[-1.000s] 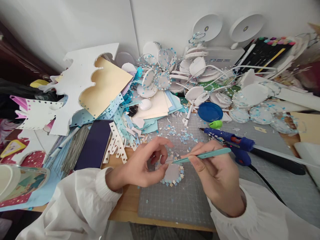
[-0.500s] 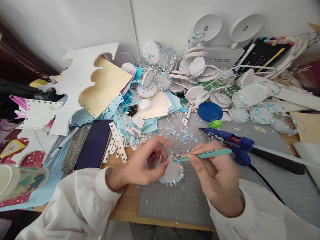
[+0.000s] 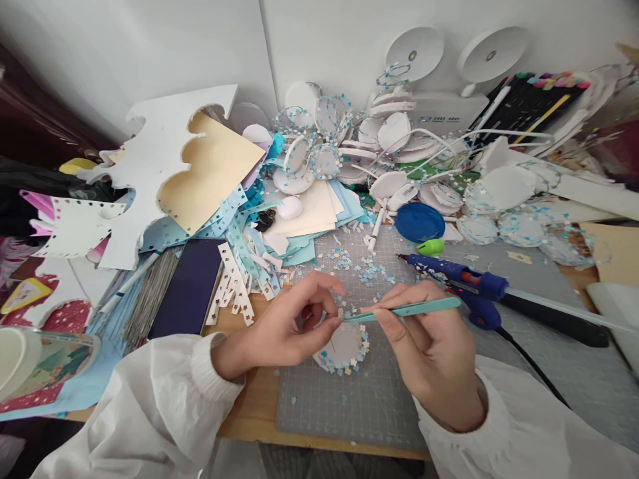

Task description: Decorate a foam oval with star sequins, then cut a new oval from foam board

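Note:
My right hand (image 3: 432,352) grips teal tweezers (image 3: 419,308) like a pen, with the tips pointing left. Those tips meet the thumb and fingertips of my left hand (image 3: 294,326), which is closed in a pinch. What sits between the left fingertips is too small to make out. Just below both hands, a pale round disc (image 3: 347,342) lies on the grey cutting mat (image 3: 349,412), edged by a ring of small blue, white and cream flower-shaped pieces (image 3: 348,368). The left fingers cover the disc's upper left part.
Loose confetti pieces (image 3: 372,273) lie beyond my hands. A blue glue gun (image 3: 464,276) with a cord rests to the right, near a blue lid (image 3: 419,223). Punched paper strips (image 3: 232,286) and a dark flat box (image 3: 187,289) are left. Decorated rings and white discs pile up behind.
The tweezer tips have shifted slightly up and left, and now meet the left fingertips. My left thumb has risen a little toward them, exposing more of the disc.

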{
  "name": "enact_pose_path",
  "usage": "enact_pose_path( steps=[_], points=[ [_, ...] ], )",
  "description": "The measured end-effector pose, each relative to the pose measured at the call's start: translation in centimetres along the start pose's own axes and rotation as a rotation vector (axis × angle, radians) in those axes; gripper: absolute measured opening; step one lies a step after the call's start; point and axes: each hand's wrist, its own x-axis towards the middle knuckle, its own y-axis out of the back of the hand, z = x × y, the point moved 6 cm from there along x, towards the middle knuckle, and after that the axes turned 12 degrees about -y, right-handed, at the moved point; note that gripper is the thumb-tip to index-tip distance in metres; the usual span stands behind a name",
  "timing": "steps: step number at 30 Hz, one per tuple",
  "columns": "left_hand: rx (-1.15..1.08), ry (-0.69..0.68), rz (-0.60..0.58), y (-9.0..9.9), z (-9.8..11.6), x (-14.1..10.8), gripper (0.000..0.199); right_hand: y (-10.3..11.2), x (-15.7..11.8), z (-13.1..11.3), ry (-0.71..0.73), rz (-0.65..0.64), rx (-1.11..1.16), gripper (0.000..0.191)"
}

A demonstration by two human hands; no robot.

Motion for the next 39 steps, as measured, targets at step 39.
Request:
enact_pose_path(
  steps=[39],
  points=[
    [-0.110,-0.002,-0.023,0.14,0.09,-0.02,0.025,0.53,0.25,-0.49,0.064,-0.002,0.103,0.018]
  ],
)
